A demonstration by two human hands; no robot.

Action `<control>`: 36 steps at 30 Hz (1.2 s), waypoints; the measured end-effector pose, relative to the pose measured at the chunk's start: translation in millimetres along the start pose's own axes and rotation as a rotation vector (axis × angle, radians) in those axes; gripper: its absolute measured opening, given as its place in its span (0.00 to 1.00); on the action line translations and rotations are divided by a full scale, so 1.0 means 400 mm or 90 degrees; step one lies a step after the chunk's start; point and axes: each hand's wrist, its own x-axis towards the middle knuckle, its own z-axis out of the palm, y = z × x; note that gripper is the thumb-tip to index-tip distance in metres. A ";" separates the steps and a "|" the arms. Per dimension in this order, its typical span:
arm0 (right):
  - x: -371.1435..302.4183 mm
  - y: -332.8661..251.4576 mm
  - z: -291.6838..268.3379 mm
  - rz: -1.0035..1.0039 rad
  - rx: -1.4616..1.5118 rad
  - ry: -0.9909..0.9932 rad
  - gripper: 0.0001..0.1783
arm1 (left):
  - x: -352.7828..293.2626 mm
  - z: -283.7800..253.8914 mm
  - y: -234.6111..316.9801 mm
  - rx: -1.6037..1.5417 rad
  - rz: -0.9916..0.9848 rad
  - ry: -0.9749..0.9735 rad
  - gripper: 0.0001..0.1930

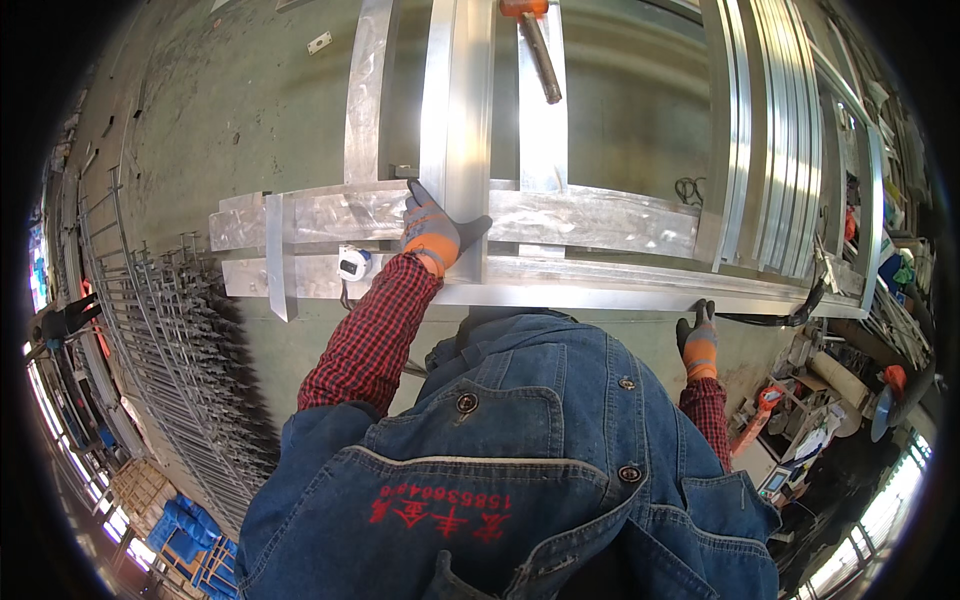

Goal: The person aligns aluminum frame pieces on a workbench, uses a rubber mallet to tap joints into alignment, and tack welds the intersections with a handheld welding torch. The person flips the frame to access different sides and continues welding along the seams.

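Note:
My left hand (436, 236), in a grey and orange glove, lies across the near end of a wide aluminium profile (456, 120) that runs away from me. Its fingers and thumb are spread toward the profile's two sides. My right hand (699, 345), gloved alike, is at the near edge of a long bright aluminium bar (600, 296) lying crosswise in front of me. Its fingertips meet that edge, with the thumb apart. Left of my left wrist, a white and blue tape measure (353, 263) rests on the flat crosswise metal bars (320, 222).
A hammer (540, 55) with an orange head lies on the far bars. Several long profiles (785, 130) are stacked at right. A short metal strip (279, 250) crosses the bars at left. Beyond it stands a rack of metal rods (190, 330). A black cable (790, 318) hangs near the right end.

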 end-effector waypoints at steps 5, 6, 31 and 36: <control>0.000 0.016 0.005 -0.014 0.017 0.005 0.44 | -0.003 0.005 -0.003 -0.004 0.007 0.016 0.84; 0.000 0.020 0.007 -0.020 0.023 0.010 0.44 | -0.005 0.005 -0.003 -0.010 0.006 0.013 0.84; 0.639 -1.150 -0.071 -0.270 0.236 0.160 0.38 | 0.018 -0.012 0.064 -0.048 0.070 0.135 0.81; 0.770 -1.279 0.007 -0.156 0.128 0.101 0.34 | 0.034 -0.003 0.058 -0.036 0.083 0.129 0.79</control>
